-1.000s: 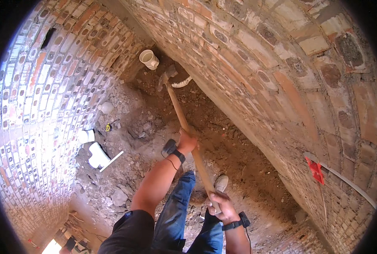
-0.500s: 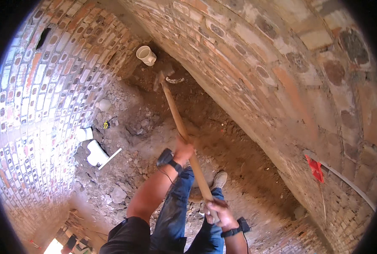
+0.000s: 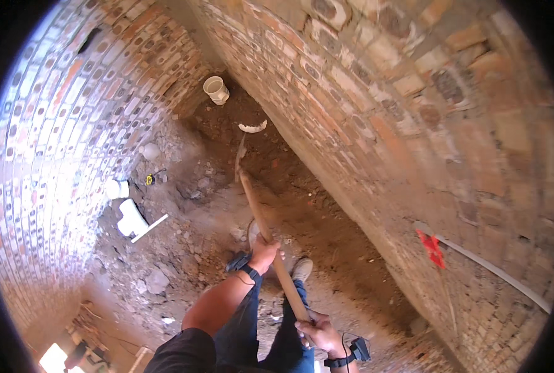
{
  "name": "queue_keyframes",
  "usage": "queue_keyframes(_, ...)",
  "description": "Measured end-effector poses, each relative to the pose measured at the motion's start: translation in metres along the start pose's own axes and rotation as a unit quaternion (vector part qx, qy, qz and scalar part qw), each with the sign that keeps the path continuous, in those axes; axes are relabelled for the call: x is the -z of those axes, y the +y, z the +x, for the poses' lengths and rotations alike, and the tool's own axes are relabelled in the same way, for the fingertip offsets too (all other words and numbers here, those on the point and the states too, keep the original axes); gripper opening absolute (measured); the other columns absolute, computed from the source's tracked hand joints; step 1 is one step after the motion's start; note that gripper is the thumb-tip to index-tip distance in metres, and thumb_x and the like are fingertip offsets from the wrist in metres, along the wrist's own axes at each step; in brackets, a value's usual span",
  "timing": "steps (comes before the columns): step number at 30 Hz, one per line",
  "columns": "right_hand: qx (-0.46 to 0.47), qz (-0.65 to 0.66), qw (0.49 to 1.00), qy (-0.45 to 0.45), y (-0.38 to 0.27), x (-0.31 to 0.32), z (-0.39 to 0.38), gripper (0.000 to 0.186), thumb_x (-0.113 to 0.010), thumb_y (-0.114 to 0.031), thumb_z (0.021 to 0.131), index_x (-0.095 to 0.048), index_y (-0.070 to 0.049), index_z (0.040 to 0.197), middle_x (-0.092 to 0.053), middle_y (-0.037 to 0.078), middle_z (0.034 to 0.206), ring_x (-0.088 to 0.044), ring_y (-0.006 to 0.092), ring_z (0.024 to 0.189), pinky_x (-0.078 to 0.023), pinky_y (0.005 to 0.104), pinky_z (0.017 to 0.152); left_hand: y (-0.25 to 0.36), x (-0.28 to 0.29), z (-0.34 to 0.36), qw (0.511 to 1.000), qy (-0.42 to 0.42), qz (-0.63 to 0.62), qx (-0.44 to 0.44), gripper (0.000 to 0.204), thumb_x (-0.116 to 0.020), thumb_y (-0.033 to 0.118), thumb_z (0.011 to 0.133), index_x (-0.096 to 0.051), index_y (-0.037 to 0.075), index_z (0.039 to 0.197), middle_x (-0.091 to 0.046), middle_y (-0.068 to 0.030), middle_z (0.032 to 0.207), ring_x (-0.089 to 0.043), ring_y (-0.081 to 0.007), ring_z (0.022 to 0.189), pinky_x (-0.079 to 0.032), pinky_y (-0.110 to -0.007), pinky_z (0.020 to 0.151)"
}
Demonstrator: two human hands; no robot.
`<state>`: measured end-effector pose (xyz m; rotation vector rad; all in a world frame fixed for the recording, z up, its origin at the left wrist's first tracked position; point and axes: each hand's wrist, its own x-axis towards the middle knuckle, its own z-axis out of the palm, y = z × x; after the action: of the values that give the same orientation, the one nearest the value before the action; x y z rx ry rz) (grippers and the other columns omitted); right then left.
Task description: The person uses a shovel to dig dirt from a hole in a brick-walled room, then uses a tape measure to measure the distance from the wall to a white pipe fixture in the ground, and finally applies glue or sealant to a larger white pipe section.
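My left hand [image 3: 265,253] is wrapped round the middle of the wooden handle of a pickaxe [image 3: 257,208]. Near the handle's lower end, my right hand [image 3: 319,332] is closed round the wood. The handle slants away from me, and its narrow metal head [image 3: 240,156] is low over the dug soil; whether it touches the ground I cannot tell. Just beyond the head, a curved white broken rim [image 3: 252,127] sticks out of the dirt. Both wrists wear dark straps with small devices.
A white bucket [image 3: 216,91] stands in the far corner between two brick walls. Along the left lie a white pipe fitting [image 3: 131,219], a white cylinder [image 3: 116,189] and a yellow tape measure [image 3: 150,179]. A red piece [image 3: 430,247] and grey conduit [image 3: 494,273] are on the right wall.
The pickaxe head has come back toward me from beside the white rim. My left hand has moved down and slightly left; my right hand is lower, and both still grip the handle.
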<state>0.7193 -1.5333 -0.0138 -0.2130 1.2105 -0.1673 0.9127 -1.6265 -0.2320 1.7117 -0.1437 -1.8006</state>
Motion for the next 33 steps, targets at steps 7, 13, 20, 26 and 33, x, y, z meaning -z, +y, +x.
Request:
queue_keyframes(7, -0.019, -0.237, 0.971, -0.038, -0.066, -0.057, -0.016, 0.019, -0.068, -0.016, 0.093, -0.06, -0.002, 0.102, -0.057, 0.002, 0.063, -0.055, 0.012, 0.047, -0.042, 0.0277, 0.041, -0.024, 0.043, -0.073, 0.98, 0.044, -0.19, 0.026, 0.028, -0.058, 0.009, 0.095, -0.046, 0.01, 0.12, -0.058, -0.0101, 0.093, -0.064, -0.0233, 0.073, -0.058, -0.041, 0.064)
queue_keyframes(13, 0.029, -0.301, 0.95, -0.084, -0.121, -0.154, 0.044, 0.018, -0.062, -0.014, 0.091, -0.062, -0.001, 0.104, -0.055, 0.003, 0.063, -0.051, 0.0129, 0.048, -0.039, 0.0295, 0.042, 0.046, 0.1, -0.163, 0.954, 0.003, 0.154, -0.258, 0.069, -0.063, 0.01, 0.093, -0.034, 0.021, 0.155, -0.06, -0.0115, 0.12, -0.066, -0.0227, 0.094, -0.058, -0.032, 0.079)
queue_keyframes(20, 0.266, -0.71, 0.632, -0.161, -0.168, -0.259, 0.102, 0.048, -0.058, -0.032, 0.092, -0.058, 0.006, 0.122, -0.07, 0.025, 0.098, -0.068, 0.0416, 0.095, -0.053, 0.0447, 0.081, 0.125, 0.164, -0.16, 0.818, 0.23, 0.198, -0.489, 0.03, -0.076, 0.016, 0.072, -0.067, 0.007, 0.1, -0.068, -0.014, 0.112, -0.063, -0.0326, 0.109, -0.049, -0.041, 0.096)
queue_keyframes(26, 0.301, -0.65, 0.649, -0.256, -0.231, -0.237, 0.099, 0.048, -0.064, -0.031, 0.093, -0.061, 0.001, 0.129, -0.067, 0.025, 0.12, -0.067, 0.04, 0.107, -0.052, 0.0434, 0.09, 0.122, 0.236, -0.125, 0.809, 0.374, -0.036, -0.452, 0.013, -0.067, 0.0, 0.087, -0.063, 0.007, 0.098, -0.071, -0.0072, 0.104, -0.066, -0.0158, 0.1, -0.051, -0.032, 0.091)
queue_keyframes(33, 0.352, -0.806, 0.426, -0.21, -0.302, -0.106, 0.345, 0.033, -0.066, -0.024, 0.081, -0.073, 0.001, 0.102, -0.071, 0.025, 0.097, -0.067, 0.0457, 0.096, -0.055, 0.0456, 0.084, 0.121, 0.228, -0.078, 0.747, 0.439, 0.021, -0.498, 0.014, -0.069, 0.001, 0.088, -0.056, 0.008, 0.091, -0.058, -0.0007, 0.086, -0.056, -0.0109, 0.084, -0.047, -0.027, 0.08)
